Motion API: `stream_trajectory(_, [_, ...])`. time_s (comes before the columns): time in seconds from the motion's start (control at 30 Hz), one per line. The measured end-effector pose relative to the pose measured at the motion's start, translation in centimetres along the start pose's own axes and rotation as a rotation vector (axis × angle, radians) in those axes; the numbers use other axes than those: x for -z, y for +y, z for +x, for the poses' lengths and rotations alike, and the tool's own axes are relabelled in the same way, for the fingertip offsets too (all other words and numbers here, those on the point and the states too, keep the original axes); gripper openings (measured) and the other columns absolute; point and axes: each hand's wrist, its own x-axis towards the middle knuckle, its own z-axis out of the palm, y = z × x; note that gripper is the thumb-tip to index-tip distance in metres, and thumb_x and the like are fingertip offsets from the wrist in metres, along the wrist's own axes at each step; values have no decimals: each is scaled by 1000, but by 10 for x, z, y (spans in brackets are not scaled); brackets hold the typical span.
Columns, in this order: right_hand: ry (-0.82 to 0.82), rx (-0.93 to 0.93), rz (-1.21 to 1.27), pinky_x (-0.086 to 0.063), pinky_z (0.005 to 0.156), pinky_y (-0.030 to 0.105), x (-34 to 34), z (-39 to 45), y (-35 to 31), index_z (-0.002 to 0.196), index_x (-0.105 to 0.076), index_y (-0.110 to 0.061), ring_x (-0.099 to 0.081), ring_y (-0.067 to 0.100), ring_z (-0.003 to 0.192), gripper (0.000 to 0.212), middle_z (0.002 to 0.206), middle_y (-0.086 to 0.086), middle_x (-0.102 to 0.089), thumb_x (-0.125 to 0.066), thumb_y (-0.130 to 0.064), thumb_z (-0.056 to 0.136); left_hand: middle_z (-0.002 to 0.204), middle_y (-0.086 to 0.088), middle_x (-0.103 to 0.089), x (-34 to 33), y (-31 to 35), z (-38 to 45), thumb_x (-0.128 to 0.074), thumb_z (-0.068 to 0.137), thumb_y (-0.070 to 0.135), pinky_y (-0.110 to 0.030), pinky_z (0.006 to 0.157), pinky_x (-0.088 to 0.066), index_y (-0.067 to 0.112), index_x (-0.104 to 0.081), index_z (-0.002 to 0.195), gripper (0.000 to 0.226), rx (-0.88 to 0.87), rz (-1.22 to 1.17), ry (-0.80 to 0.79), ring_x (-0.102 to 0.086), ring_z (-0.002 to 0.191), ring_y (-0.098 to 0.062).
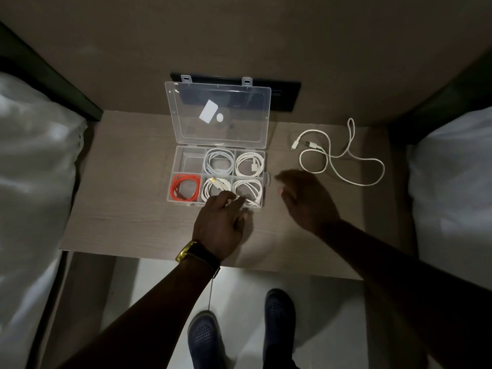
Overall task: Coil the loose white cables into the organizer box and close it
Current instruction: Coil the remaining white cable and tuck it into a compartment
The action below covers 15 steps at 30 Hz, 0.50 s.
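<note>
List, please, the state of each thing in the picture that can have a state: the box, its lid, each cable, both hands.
Organizer box: open, five compartments filled, back-left one empty.
Lid: raised, leaning back.
Orange cable: coiled, front-left compartment.
Loose white cable: uncoiled, on the table.
Left hand: fingers on the front-right coil.
Right hand: open, empty, blurred.

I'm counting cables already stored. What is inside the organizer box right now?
The organizer box holds four coiled white cables and one orange cable; the far-left compartment looks empty. The left hand covers the near edge of two front coils.
</note>
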Motion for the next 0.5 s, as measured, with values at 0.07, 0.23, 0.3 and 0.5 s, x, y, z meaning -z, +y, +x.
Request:
stream_trajectory(0.07, [-6, -144, -27, -45, 100, 44, 9, 22, 19, 128, -61, -10, -55, 38, 119, 36, 129, 16, -64, -56, -9, 92, 118, -12, -62, 0, 1, -2, -64, 82, 28, -45, 82, -51, 17, -63, 123, 42, 6, 10, 36, -58, 101, -35])
stream_trajectory(0.23, [-66, -326, -204, -43, 101, 51, 22, 88, 74, 137, -45, -7, -38, 40, 133, 49, 141, 18, -51, -47, -1, 88, 115, -10, -63, 4, 7, 1, -68, 78, 23, -45, 83, -50, 16, -66, 119, 42, 20, -59, 106, -59, 102, -34])
stream_trajectory(0.3, [-140, -354, -324, -45, 94, 52, 23, 93, 83, 130, -48, -5, -41, 41, 127, 40, 129, 21, -56, -50, -8, 89, 113, -11, -64, 5, 12, 3, -66, 77, 20, -45, 83, -50, 14, -68, 116, 39, 2, -96, 153, -60, 101, -34])
stream_trajectory(0.5, [-156, 144, -182, -49, 78, 44, 47, 49, 42, 102, -70, -6, -59, 36, 91, 35, 99, 16, -64, -37, -17, 96, 111, -11, -66, 16, 53, 22, -61, 87, 32, -40, 89, -47, 12, -66, 115, 35, 56, -317, 246, -58, 104, -28])
